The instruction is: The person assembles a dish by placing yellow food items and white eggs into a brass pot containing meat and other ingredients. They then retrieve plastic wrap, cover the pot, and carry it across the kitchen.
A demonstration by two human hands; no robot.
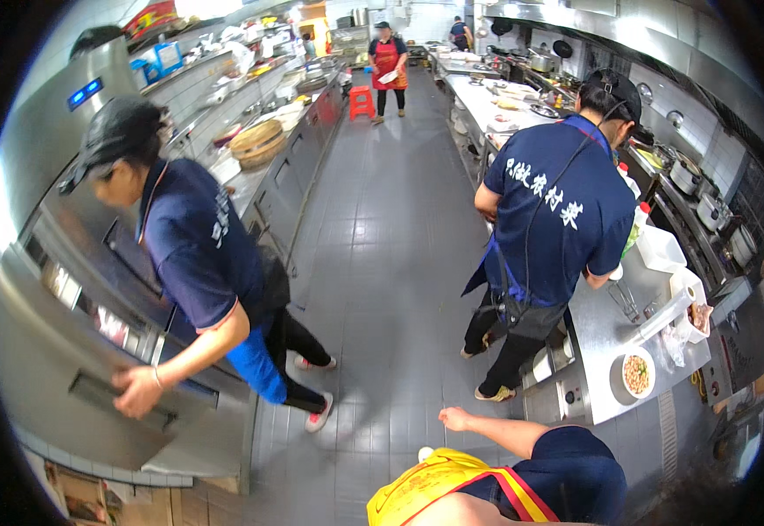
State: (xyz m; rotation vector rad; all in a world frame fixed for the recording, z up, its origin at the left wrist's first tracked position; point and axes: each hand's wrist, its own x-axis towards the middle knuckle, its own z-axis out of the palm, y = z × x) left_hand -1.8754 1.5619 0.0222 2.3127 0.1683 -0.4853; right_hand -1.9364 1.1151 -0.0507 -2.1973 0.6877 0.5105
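My right hand reaches out over the grey tiled floor from a dark blue sleeve. Its fingers look loosely curled, and I see nothing in them. It touches nothing, and the nearest thing is the shoe of a co-worker at the right counter. A yellow apron with a red and yellow strap covers my front at the lower edge. A small white thing shows at the apron's top edge; its kind is unclear. Beside the strap, bare skin meets the frame's edge. My left hand does not show.
Close on the left, a co-worker steps past steel cabinets. Another bends over the right counter, which holds a bowl of diced food. Down the aisle stand a red stool and a person in a red apron.
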